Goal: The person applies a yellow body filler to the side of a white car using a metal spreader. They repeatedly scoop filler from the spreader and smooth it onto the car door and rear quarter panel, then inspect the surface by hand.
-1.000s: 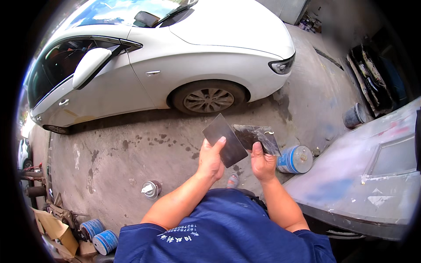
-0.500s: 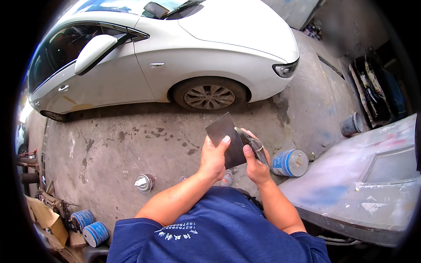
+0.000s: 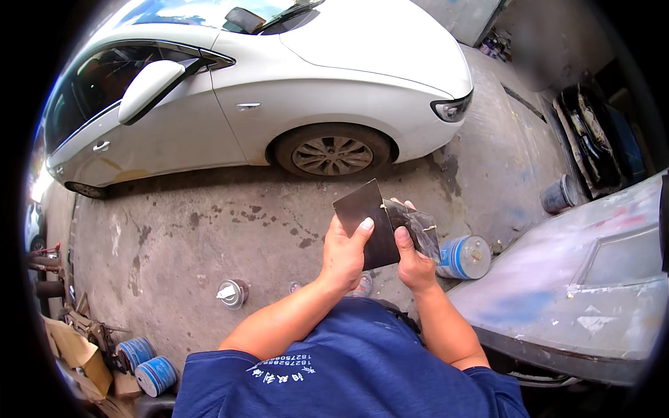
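Note:
My left hand [image 3: 341,254] pinches a dark, flat, rectangular sheet [image 3: 373,240] that resembles sandpaper, its thumb lying on the face of the sheet. Close beside it, my right hand [image 3: 417,270] grips a creased, greyish-black sheet [image 3: 419,228] with a pale frayed line along one edge. The right thumb rests on its near side, and a few fingertips show behind its top edge. The two sheets meet or overlap along their neighbouring edges. Both are held up in front of my body, over the concrete floor.
A white car [image 3: 334,90] stands ahead. To the right are a blue-and-white can [image 3: 468,258], a grey can [image 3: 559,195] and a paint-marked panel [image 3: 543,299]. A small lidded can [image 3: 232,294] is left of my feet. Blue cans [image 3: 155,375] and a cardboard box [image 3: 73,352] lie lower left.
Both hands have shifted slightly to the right with the sheets. The creased sheet in my right hand has turned and spread wider, showing more of its face.

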`<state>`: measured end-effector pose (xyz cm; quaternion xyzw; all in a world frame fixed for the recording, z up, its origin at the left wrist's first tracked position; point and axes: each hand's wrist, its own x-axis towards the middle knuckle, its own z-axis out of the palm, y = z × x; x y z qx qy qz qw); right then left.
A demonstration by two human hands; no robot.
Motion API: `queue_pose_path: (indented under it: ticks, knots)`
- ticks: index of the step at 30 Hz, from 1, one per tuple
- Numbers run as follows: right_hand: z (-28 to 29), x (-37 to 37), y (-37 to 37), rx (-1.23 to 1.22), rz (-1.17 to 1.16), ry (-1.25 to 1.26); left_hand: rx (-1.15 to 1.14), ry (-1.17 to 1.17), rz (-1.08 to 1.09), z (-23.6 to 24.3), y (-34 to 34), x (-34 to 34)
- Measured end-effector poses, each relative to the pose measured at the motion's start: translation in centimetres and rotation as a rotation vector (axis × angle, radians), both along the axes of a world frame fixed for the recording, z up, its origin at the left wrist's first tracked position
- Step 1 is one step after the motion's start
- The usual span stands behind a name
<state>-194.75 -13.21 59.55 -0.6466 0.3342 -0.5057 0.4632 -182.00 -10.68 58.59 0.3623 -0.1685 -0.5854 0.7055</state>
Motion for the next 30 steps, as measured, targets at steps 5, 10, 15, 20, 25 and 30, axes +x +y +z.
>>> queue_pose_path:
  ticks: [5,10,15,20,25,30]
  knots:
    - [-0.1,0.3,0.9,-0.052,-0.035,-0.031,0.025,-0.011,-0.006,0.9,-0.2,0.6]
    - [0.8,0.4,0.3,0.116,-0.002,-0.06,-0.027,-0.163,-0.038,0.6,0.1,0.1]
    - [0.2,-0.1,0.7,0.085,0.007,-0.132,-0.081,-0.089,0.012,1.2,-0.3,1.1]
    - [1.1,0.8,0.7,0.051,0.008,0.054,-0.131,-0.326,-0.004,1.4,-0.3,1.1]
    - [2.2,-0.6,-1.0,-0.093,0.095,0.045,-0.037,-0.147,-0.021,1.7,-0.3,2.1]
    - [1.2,-0.3,-0.1,-0.057,0.084,0.375,-0.071,-0.237,-0.001,1.4,-0.6,1.6]
